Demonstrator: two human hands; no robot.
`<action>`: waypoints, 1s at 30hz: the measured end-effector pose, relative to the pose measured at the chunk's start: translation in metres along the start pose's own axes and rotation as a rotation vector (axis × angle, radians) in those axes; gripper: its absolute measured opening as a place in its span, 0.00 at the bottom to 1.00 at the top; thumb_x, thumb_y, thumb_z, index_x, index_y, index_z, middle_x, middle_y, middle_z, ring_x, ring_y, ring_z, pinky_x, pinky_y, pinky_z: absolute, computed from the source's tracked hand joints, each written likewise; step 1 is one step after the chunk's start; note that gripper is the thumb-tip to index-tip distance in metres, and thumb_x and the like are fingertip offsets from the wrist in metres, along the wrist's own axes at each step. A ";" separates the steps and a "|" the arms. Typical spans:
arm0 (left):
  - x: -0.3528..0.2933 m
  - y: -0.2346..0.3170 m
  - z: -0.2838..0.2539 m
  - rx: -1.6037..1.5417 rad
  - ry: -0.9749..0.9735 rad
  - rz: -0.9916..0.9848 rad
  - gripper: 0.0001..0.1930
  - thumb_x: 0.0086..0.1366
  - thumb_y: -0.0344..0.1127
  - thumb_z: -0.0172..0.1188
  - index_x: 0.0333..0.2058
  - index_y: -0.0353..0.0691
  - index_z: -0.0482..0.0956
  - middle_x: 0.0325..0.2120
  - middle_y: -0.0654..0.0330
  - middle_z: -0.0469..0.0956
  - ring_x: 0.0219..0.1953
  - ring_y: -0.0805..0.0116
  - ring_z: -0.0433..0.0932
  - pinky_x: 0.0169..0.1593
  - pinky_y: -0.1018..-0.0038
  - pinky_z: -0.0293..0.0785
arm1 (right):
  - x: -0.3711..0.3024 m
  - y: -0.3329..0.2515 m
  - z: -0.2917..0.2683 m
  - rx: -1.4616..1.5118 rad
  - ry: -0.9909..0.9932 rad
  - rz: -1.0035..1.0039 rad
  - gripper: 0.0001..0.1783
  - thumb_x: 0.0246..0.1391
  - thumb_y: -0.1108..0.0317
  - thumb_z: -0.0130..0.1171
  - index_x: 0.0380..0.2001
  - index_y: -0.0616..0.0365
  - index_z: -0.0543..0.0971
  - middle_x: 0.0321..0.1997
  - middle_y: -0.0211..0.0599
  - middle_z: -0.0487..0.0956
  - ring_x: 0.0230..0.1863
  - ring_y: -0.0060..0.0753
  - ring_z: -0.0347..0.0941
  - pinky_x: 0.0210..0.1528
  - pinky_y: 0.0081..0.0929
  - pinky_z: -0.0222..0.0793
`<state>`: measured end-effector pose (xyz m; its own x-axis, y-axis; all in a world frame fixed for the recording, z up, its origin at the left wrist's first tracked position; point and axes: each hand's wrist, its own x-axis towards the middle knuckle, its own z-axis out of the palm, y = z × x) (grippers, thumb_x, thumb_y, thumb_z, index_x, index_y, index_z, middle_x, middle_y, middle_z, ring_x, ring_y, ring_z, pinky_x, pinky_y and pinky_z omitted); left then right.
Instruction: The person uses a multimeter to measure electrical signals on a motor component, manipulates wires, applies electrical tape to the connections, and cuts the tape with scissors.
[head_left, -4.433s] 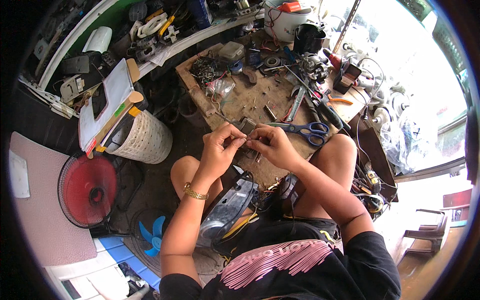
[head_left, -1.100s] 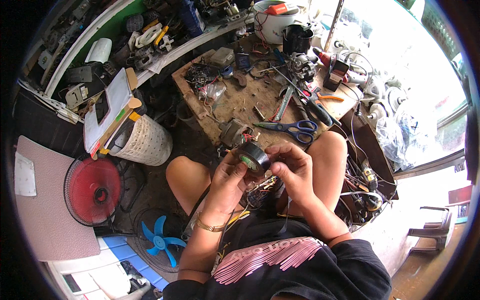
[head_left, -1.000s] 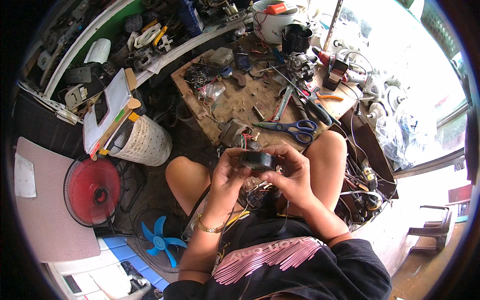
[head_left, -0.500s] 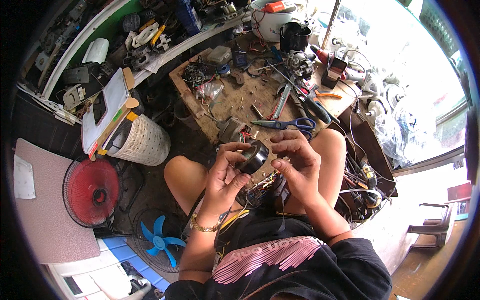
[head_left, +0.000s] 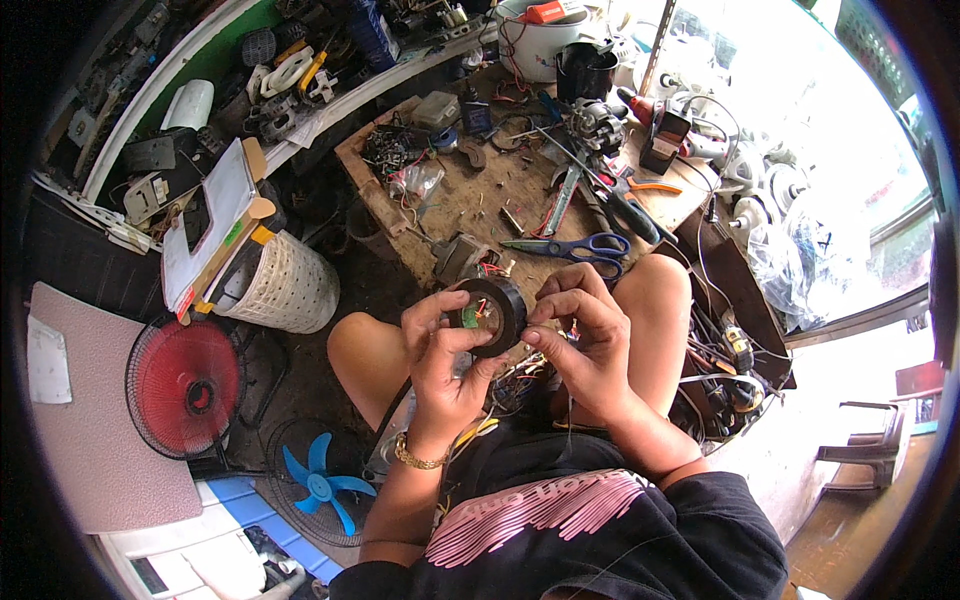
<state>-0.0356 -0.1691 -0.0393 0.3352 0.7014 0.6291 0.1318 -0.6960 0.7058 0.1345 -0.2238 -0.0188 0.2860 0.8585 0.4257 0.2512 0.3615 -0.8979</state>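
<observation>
My left hand grips a roll of black electrical tape, its fingers and thumb around the near-left side. The ring is turned so its open middle shows, with a green patch inside. My right hand is curled at the roll's right edge, thumb and fingertips touching it. Whether a loose tape end lies between those fingertips is too small to tell. Beyond the roll sits a small motor with coloured wires coming out. More loose wires lie below the hands, between my knees.
Blue-handled scissors lie on the low wooden worktable among pliers, screwdrivers and loose metal parts. A white woven basket and a red fan stand at left. Blue fan blades are at lower left. A box of cables stands at right.
The tape roll has turned in my left hand, so its flat face and hole now show. My right hand has come in from slightly apart to the roll's edge, its fingers closing.
</observation>
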 end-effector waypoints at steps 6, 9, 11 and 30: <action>0.001 0.000 -0.003 0.074 -0.007 0.075 0.14 0.55 0.37 0.72 0.35 0.42 0.76 0.52 0.54 0.66 0.54 0.56 0.69 0.55 0.65 0.70 | 0.000 0.004 0.002 0.057 0.010 -0.046 0.10 0.43 0.76 0.72 0.29 0.62 0.80 0.41 0.35 0.71 0.41 0.24 0.67 0.40 0.18 0.62; 0.002 0.000 -0.002 0.051 0.017 0.087 0.13 0.54 0.35 0.72 0.35 0.43 0.78 0.51 0.55 0.67 0.56 0.52 0.69 0.54 0.62 0.73 | 0.002 0.004 0.002 0.057 -0.006 -0.070 0.10 0.43 0.75 0.71 0.29 0.62 0.80 0.41 0.36 0.70 0.41 0.26 0.67 0.41 0.20 0.63; 0.001 -0.002 -0.002 0.020 0.023 0.090 0.12 0.54 0.34 0.72 0.35 0.42 0.78 0.51 0.55 0.66 0.57 0.51 0.69 0.55 0.61 0.73 | 0.002 0.004 0.002 0.040 0.001 -0.054 0.11 0.41 0.74 0.73 0.29 0.60 0.80 0.38 0.36 0.72 0.41 0.30 0.69 0.43 0.24 0.65; -0.004 -0.003 0.009 0.001 0.109 0.059 0.12 0.55 0.33 0.72 0.34 0.41 0.77 0.50 0.54 0.64 0.57 0.51 0.68 0.59 0.57 0.74 | -0.002 0.007 0.008 -0.002 0.118 -0.052 0.15 0.39 0.74 0.72 0.33 0.60 0.80 0.36 0.38 0.75 0.37 0.33 0.72 0.37 0.25 0.66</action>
<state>-0.0287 -0.1711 -0.0468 0.2391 0.6720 0.7009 0.1156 -0.7364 0.6666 0.1279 -0.2198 -0.0273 0.3790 0.7902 0.4816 0.2702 0.4033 -0.8743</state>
